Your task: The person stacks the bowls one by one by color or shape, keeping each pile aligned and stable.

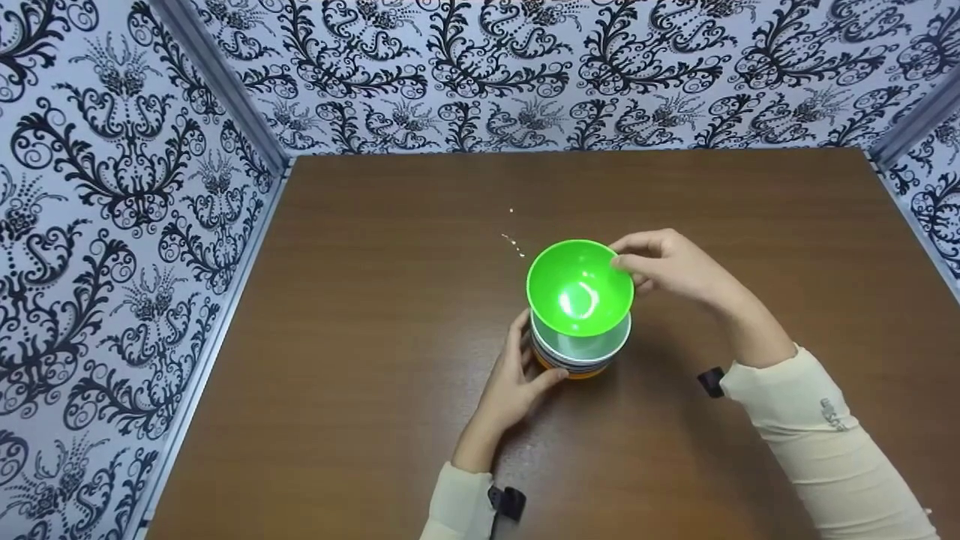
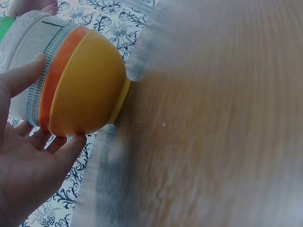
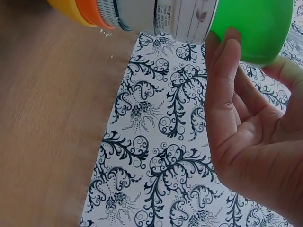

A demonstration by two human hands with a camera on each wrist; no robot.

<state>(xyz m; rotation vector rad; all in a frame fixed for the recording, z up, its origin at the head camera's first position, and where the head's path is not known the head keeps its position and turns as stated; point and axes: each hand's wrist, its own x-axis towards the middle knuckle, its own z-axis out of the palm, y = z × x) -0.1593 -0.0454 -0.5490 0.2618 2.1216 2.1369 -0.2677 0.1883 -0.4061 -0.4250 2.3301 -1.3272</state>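
Note:
A bright green bowl (image 1: 570, 281) is at the top of a stack of nested bowls, set off toward the far side, its inside facing up. My right hand (image 1: 679, 270) pinches its right rim, thumb inside and fingers outside. Below it shows a white bowl (image 1: 604, 346). In the left wrist view the stack runs down through patterned pale bowls to an orange bowl (image 2: 60, 71) and a yellow bowl (image 2: 92, 80) at the bottom, its foot at the table. My left hand (image 1: 512, 386) grips the stack's left side, fingers curled round it and thumb at the near side.
The brown wooden table (image 1: 390, 300) surrounds the stack. Small white specks (image 1: 513, 241) lie beyond it. Patterned panels (image 1: 480, 75) stand along the back and sides. Black wrist devices (image 1: 510, 502) sit at both sleeves.

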